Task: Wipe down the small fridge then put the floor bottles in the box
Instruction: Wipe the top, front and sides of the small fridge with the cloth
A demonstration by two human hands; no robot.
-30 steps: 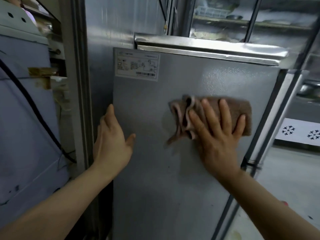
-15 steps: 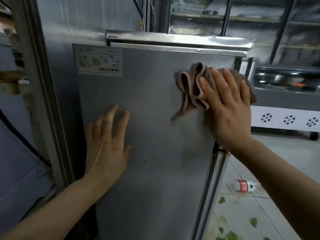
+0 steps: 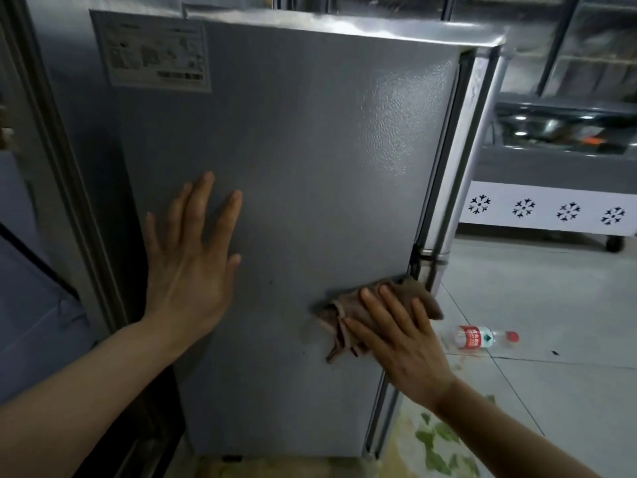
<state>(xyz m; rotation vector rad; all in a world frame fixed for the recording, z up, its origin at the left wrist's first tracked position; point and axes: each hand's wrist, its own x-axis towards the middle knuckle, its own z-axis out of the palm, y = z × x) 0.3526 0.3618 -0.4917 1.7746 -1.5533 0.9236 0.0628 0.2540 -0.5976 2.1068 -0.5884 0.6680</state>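
Observation:
The small grey fridge (image 3: pixel 310 150) fills the middle of the view, its side panel facing me, with a white label at its upper left. My left hand (image 3: pixel 193 260) lies flat on the panel's left part, fingers straight and spread. My right hand (image 3: pixel 396 332) presses a crumpled brown cloth (image 3: pixel 344 312) against the panel's lower right, near the fridge's front edge, fingers straight. A clear plastic bottle with a red label and red cap (image 3: pixel 482 337) lies on its side on the tiled floor just right of the fridge. No box is in view.
A tall metal cabinet edge (image 3: pixel 69 201) stands tight against the fridge's left. A display freezer with snowflake marks (image 3: pixel 551 208) stands at the right back. Green leaf scraps and a stain (image 3: pixel 437 443) lie on the floor by the fridge's bottom corner.
My right hand has slid the cloth down from the fridge's upper right to its lower right. My left hand stays flat on the panel. The view has tilted down, showing more floor.

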